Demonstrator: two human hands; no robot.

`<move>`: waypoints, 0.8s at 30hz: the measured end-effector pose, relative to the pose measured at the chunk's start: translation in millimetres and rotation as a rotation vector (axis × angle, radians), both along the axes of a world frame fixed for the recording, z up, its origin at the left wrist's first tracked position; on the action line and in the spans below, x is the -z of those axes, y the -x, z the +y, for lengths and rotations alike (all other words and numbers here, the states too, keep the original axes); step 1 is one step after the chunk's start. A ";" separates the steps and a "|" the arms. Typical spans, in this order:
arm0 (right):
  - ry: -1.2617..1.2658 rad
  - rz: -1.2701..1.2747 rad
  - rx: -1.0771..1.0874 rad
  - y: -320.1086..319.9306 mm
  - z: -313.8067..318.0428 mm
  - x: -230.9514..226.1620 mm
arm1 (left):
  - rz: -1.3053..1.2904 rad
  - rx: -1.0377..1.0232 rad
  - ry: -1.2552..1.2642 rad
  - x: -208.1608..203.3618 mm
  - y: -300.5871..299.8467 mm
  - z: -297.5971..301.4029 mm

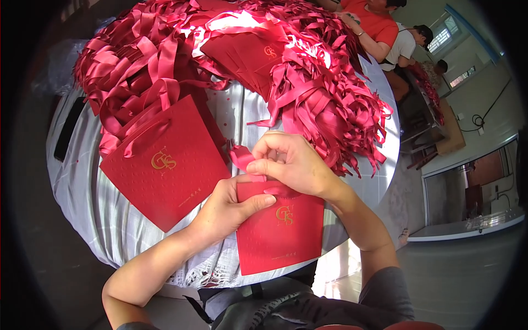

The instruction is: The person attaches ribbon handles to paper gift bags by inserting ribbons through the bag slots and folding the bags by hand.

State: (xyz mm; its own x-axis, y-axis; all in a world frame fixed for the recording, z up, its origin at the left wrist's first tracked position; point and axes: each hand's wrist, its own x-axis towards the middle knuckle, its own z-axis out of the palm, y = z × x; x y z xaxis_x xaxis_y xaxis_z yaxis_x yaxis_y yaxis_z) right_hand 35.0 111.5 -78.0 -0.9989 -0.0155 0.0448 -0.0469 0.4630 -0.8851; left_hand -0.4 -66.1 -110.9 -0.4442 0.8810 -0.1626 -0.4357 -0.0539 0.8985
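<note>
A red paper gift bag (280,236) with a gold emblem lies at the table's near edge, below my hands. My left hand (234,204) grips its top edge, thumb on the front face and fingers behind. Just above that edge, my right hand (286,162) pinches a red satin ribbon (242,158) between thumb and bent fingers. Part of the ribbon shows on the bag's front beside my left thumb. To the left lies a larger red gift bag (165,170), tilted, with ribbon handles at its top.
Heaps of ribbon-handled red bags (335,104) cover the far side of the round table, which has a white cloth (132,231). A black flat object (70,129) lies at the left rim. People, one in a red shirt (379,25), are at the far right.
</note>
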 end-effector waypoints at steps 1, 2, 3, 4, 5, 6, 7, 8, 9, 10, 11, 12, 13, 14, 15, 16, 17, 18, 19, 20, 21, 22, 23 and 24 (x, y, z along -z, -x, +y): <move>-0.031 0.035 0.026 -0.8 -1.7 -0.6 | -0.020 -0.004 0.005 -2.0 0.8 0.6; -0.028 0.031 0.031 -0.5 -3.6 0.9 | -0.042 -0.011 0.008 -1.7 2.0 0.5; -0.072 0.106 0.040 0.0 -5.2 2.5 | -0.045 -0.006 0.012 -0.4 3.0 0.2; -0.117 0.181 0.051 0.6 -6.2 3.9 | -0.038 -0.011 0.021 0.7 3.9 -0.6; -0.163 0.221 0.052 0.7 -6.5 5.9 | -0.029 -0.015 0.030 1.7 3.6 -0.5; -0.178 0.251 0.049 1.1 -6.1 6.9 | -0.027 -0.009 0.033 1.6 3.5 0.2; -0.192 0.283 0.047 1.7 -5.3 6.9 | -0.036 -0.023 0.026 0.6 3.5 1.0; -0.204 0.312 0.048 1.9 -6.1 7.7 | -0.040 -0.041 0.022 -0.4 2.9 0.2; -0.196 0.325 0.051 0.6 -6.2 7.4 | -0.027 -0.040 0.029 -1.5 2.1 0.6; -0.227 0.336 0.081 -1.9 -6.3 6.0 | -0.048 -0.039 0.022 -2.2 0.8 2.6; -0.252 0.358 0.105 -3.3 -8.9 4.5 | -0.058 -0.047 0.018 -3.1 -0.1 2.3; -0.270 0.379 0.111 -4.5 -9.5 3.1 | -0.046 -0.045 0.016 -3.1 -0.7 1.6; -0.287 0.505 0.168 -6.3 -10.5 2.5 | -0.063 -0.038 -0.014 -4.1 -2.3 2.1; -0.269 0.570 0.240 -8.7 -12.0 -5.8 | -0.050 -0.018 -0.048 -2.2 -2.2 -0.3; -0.286 0.679 0.294 -14.3 -8.5 -23.4 | -0.071 -0.010 -0.089 -6.8 -3.6 2.0; -0.287 0.818 0.376 -16.3 -2.2 -29.3 | -0.104 -0.002 -0.078 -16.2 -0.9 -0.4; -0.410 0.967 0.424 -20.2 11.7 -37.7 | -0.077 -0.024 -0.071 -23.1 1.9 -3.8; -0.286 0.939 0.580 -27.2 14.9 -40.3 | 0.021 -0.054 -0.106 -30.7 4.4 -7.9; -0.213 0.953 0.649 -29.5 20.9 -42.8 | 0.119 -0.083 -0.141 -38.0 6.2 -12.6; -0.171 0.965 0.677 -31.1 28.7 -42.8 | 0.195 -0.205 -0.145 -44.9 7.4 -15.1; -0.056 0.933 0.678 -28.3 31.8 -41.3 | 0.333 -0.365 -0.163 -56.7 9.7 -17.4; 0.057 0.899 0.675 -24.8 33.3 -39.8 | 0.375 -0.327 -0.311 -56.7 21.8 -29.7; 0.132 0.809 0.655 -23.5 32.2 -37.9 | 0.441 -0.413 -0.356 -72.9 21.4 -33.8; 0.049 0.811 0.646 -16.4 36.3 -28.8 | 0.626 -0.532 -0.349 -80.4 25.9 -37.7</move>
State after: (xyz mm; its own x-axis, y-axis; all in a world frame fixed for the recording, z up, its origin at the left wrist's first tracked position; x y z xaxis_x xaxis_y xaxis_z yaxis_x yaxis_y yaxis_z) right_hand 51.4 147.8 -49.2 -0.4861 0.5323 0.6931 -0.3925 0.5755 -0.7174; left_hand -26.2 -103.8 -30.6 -0.7260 0.4865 0.4860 0.2900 -0.4243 0.8578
